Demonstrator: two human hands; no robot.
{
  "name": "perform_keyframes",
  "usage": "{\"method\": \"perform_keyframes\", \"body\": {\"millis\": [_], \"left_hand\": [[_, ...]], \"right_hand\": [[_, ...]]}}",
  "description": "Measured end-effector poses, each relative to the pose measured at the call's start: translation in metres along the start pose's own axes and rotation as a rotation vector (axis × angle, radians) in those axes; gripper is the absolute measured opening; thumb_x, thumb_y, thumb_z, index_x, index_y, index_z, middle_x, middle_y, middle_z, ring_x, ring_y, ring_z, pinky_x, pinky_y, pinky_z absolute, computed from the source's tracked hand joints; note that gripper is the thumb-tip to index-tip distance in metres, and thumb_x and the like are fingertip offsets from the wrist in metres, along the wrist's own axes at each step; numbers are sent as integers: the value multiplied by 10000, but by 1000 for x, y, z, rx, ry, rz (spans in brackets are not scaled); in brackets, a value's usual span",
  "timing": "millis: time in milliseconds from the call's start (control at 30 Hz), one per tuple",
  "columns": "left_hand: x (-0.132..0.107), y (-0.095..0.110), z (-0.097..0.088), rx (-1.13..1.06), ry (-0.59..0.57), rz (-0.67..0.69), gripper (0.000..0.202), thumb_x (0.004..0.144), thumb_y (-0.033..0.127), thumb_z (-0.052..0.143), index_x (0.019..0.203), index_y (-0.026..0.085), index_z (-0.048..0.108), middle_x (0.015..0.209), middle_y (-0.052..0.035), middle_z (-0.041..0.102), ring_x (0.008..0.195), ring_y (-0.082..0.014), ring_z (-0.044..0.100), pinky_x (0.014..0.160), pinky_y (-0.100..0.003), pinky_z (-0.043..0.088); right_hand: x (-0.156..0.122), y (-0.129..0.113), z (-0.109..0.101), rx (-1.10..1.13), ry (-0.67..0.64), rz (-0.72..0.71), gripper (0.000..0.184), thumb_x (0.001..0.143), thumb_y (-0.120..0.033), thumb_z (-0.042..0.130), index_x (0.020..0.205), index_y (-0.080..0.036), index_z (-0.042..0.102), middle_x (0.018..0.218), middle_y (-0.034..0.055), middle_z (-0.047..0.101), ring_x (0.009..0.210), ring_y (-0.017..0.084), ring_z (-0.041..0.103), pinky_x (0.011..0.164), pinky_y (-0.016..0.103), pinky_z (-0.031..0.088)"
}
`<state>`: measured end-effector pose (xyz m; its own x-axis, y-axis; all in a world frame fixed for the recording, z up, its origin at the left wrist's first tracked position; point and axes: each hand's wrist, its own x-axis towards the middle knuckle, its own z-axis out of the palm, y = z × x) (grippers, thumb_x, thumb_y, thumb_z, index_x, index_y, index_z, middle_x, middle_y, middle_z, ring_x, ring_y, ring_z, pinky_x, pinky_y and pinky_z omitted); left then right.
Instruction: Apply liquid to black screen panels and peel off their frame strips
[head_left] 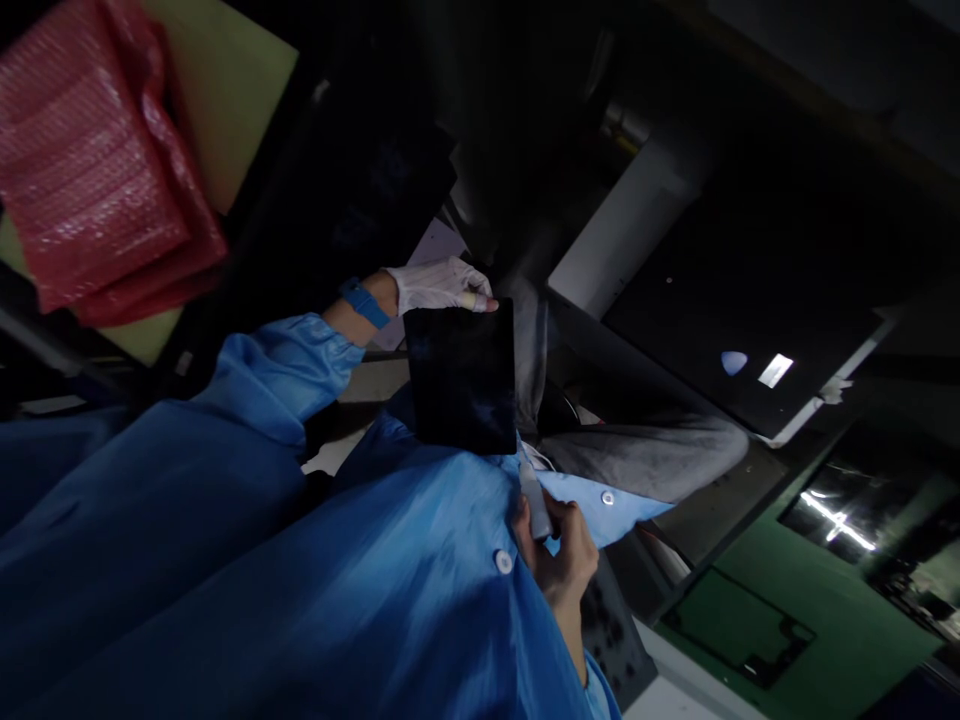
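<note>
Dimly lit all round; red bubble wrap [90,180] laid at far left. Dark panel [461,380] held over blue coat [360,560], gripped at far edge by gloved left hand [448,284], seemingly to leave face uncovered. Small grey tool [534,505] pinched in right hand [562,548] beside panel's near corner.

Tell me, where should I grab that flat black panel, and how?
Pinch the black panel by its top edge, I'd say, coming from the top of the picture. It's flat with no handle showing, and its bottom edge is right by the blue coat. The gloved left hand is at that top edge, near the right corner.
</note>
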<state>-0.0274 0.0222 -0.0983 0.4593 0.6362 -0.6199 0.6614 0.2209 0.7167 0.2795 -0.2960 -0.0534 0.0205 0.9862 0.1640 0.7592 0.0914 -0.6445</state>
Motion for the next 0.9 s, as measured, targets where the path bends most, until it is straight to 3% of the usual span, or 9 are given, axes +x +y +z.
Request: {"method": "perform_keyframes", "body": {"millis": [133, 333, 467, 633, 767, 900], "left_hand": [[0, -2, -2, 6, 2, -22, 484, 859, 637, 860, 841, 170, 735, 729, 0, 582, 849, -165, 512, 808, -344, 366], [-2, -2, -1, -6, 11, -32, 431, 902, 587, 854, 852, 175, 739, 734, 6, 585, 819, -159, 494, 809, -345, 370], [-3, -1, 0, -5, 18, -48, 398, 907, 551, 846, 849, 171, 741, 741, 8, 589, 824, -158, 498, 821, -343, 372], [-4, -2, 0, -17, 35, -56, 426, 868, 585, 850, 895, 169, 765, 788, 0, 646, 858, -168, 533, 838, -330, 366], [-9, 9, -1, -20, 5, -20, 503, 783, 669, 841, 834, 175, 756, 753, 1, 658, 801, -166, 528, 789, -313, 340], [-16, 36, 5, -3, -44, 64, 561, 770, 756, 778, 820, 197, 748, 727, 6, 652, 742, -174, 523, 756, -296, 352]], "right_hand": [[-8, 1, -2, -2, -15, 14, 122, 1093, -346, 796, 1091, -226, 771, 777, -9, 770, 579, 163, 713, 558, 262, 578], [-21, -11, 1, 24, 59, 200, 199, 1124, -418, 769, 1083, -224, 792, 793, 2, 762, 622, 176, 713, 615, 279, 590], [-25, -15, -1, 57, 42, 261, 232, 1123, -444, 767, 1077, -221, 807, 799, 4, 762, 641, 179, 712, 635, 279, 582], [-21, -8, -11, 84, 63, 224, 262, 1103, -460, 804, 1003, -217, 805, 771, 4, 791, 568, 169, 690, 591, 266, 562], [0, 8, -15, 207, 250, 277, 311, 1123, -485, 782, 965, -218, 750, 774, 7, 798, 613, 179, 755, 611, 251, 583], [57, 40, -11, 315, 448, 281, 312, 1071, -507, 836, 1044, -229, 697, 897, 49, 849, 774, 220, 836, 741, 305, 652]]}}
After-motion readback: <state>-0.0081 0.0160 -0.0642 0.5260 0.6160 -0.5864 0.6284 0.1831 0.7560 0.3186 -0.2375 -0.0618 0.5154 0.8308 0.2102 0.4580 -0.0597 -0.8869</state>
